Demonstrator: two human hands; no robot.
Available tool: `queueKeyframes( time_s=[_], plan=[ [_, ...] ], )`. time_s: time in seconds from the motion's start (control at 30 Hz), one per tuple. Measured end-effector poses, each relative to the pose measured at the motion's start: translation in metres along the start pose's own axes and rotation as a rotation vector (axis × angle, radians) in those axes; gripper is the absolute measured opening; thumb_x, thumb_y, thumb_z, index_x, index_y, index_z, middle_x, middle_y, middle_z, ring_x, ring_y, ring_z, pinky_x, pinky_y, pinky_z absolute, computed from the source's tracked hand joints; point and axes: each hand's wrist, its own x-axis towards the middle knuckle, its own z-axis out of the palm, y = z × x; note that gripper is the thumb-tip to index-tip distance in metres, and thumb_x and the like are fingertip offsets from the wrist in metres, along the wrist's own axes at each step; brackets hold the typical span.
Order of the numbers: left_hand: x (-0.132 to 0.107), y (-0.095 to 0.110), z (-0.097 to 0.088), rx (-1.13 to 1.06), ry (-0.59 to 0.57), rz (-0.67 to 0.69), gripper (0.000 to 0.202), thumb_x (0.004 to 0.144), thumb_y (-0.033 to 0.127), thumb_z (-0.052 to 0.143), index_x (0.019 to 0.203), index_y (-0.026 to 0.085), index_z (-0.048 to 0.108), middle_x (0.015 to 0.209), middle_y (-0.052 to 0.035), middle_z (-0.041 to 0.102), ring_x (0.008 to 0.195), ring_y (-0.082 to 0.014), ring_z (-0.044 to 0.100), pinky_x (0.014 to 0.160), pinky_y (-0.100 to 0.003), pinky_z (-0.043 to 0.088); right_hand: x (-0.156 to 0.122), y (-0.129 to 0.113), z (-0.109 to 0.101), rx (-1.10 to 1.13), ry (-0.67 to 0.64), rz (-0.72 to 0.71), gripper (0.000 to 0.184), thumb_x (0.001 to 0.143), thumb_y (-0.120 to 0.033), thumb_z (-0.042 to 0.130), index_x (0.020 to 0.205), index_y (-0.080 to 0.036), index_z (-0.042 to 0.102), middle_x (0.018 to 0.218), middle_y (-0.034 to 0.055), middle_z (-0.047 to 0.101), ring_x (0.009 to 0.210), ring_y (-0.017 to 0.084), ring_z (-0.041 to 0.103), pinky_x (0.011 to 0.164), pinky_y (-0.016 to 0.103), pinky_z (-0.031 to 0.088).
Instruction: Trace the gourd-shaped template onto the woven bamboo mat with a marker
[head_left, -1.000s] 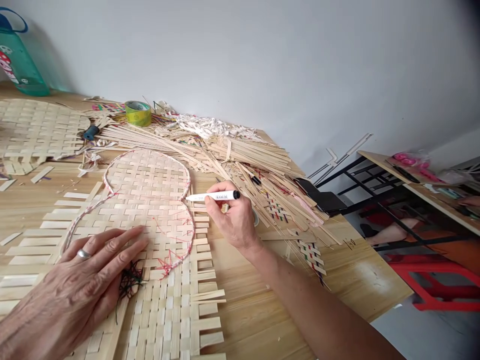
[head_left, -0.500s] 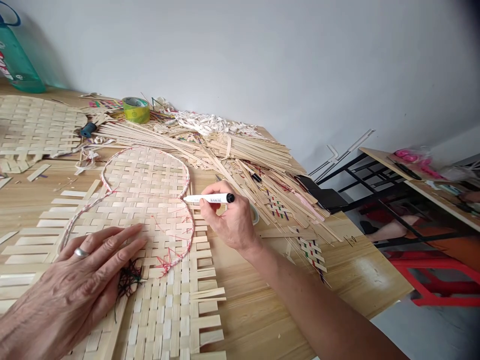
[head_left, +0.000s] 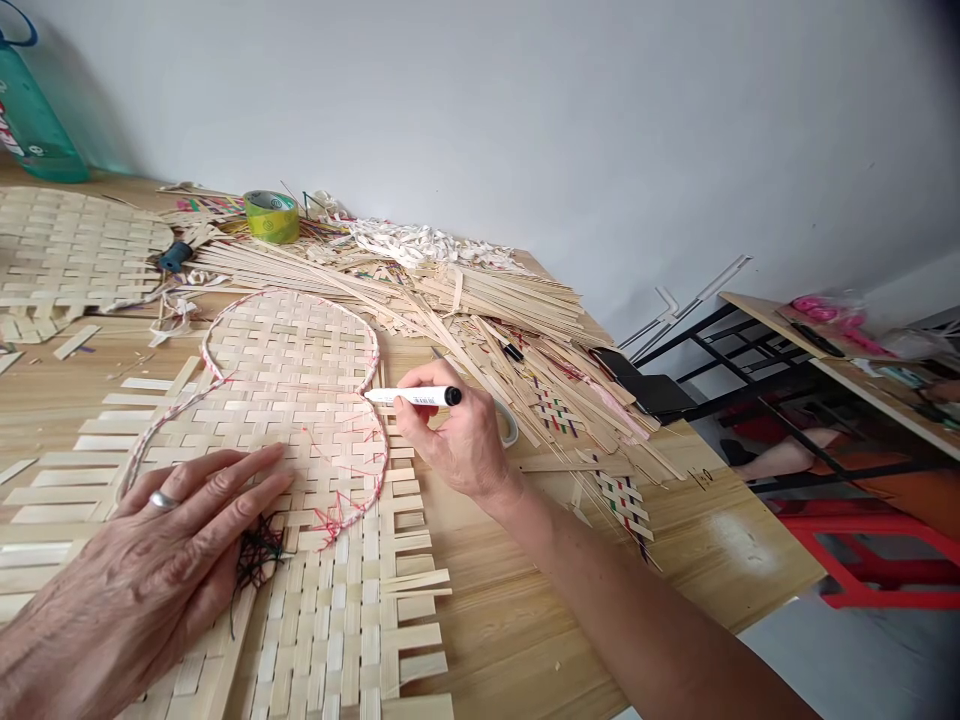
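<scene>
A woven mat of pale bamboo strips [head_left: 315, 420] lies on the wooden table [head_left: 525, 640]. A gourd-shaped hoop wrapped in red and white thread [head_left: 379, 440] rests on the mat. My left hand [head_left: 150, 560], a ring on one finger, lies flat with fingers spread on the mat and the hoop's lower part, beside a tuft of dark thread [head_left: 259, 555]. My right hand [head_left: 457, 440] pinches a white marker with a black cap [head_left: 412, 397]; its tip touches the hoop's waist on the right side.
A heap of loose bamboo strips [head_left: 465, 310] fills the table's far side, with a roll of green tape [head_left: 271, 216] and a teal bottle [head_left: 30, 110] behind. Another woven mat [head_left: 67, 250] lies far left. A second table [head_left: 840, 370] and a red stool [head_left: 877, 560] stand right.
My right hand has slid the marker slightly left, its tip now against the hoop's waist. The left hand stays flat on the mat. The view has shifted a little.
</scene>
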Motion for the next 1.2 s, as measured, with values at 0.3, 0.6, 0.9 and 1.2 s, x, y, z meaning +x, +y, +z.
queueKeyframes(
  time_s=[0.3,0.6,0.9,1.2],
  plan=[
    [0.0025,0.0016,-0.0051,0.011,0.003,0.031,0.066,0.095,0.026,0.044,0.159,0.036,0.032,0.157,0.0068,0.048,0.133,-0.0288,0.049,0.105,-0.047,0.035,-0.0003,-0.0001,-0.0005,-0.004,-0.003,-0.012,0.006,0.092,-0.024,0.058,0.086,-0.022,0.059,0.074,-0.0009,0.066,0.061,0.013,0.06,0.058,0.024,0.046],
    [0.0021,0.0005,-0.0024,-0.022,0.006,-0.001,0.071,0.091,0.029,0.046,0.159,0.042,0.031,0.157,0.008,0.049,0.131,-0.0327,0.052,0.104,-0.051,0.041,-0.001,-0.0035,-0.005,-0.054,-0.01,-0.011,0.007,0.092,-0.026,0.059,0.086,-0.023,0.058,0.075,-0.0013,0.068,0.057,0.012,0.059,0.059,0.025,0.048],
    [0.0021,0.0013,-0.0047,0.002,-0.01,0.012,0.068,0.094,0.026,0.045,0.159,0.04,0.03,0.157,0.0077,0.048,0.134,-0.0299,0.049,0.107,-0.048,0.037,-0.0014,-0.0025,-0.005,-0.039,-0.015,-0.028,0.007,0.092,-0.025,0.059,0.086,-0.023,0.058,0.074,-0.0016,0.068,0.056,0.012,0.059,0.058,0.025,0.047],
    [0.0015,0.0001,-0.0039,-0.016,-0.013,0.003,0.071,0.092,0.028,0.046,0.159,0.042,0.03,0.157,0.0087,0.048,0.133,-0.0334,0.051,0.104,-0.054,0.042,-0.0017,-0.0048,-0.0072,-0.016,-0.006,-0.05,0.008,0.092,-0.024,0.06,0.085,-0.022,0.057,0.072,-0.0024,0.066,0.056,0.011,0.058,0.058,0.024,0.046]
  ],
)
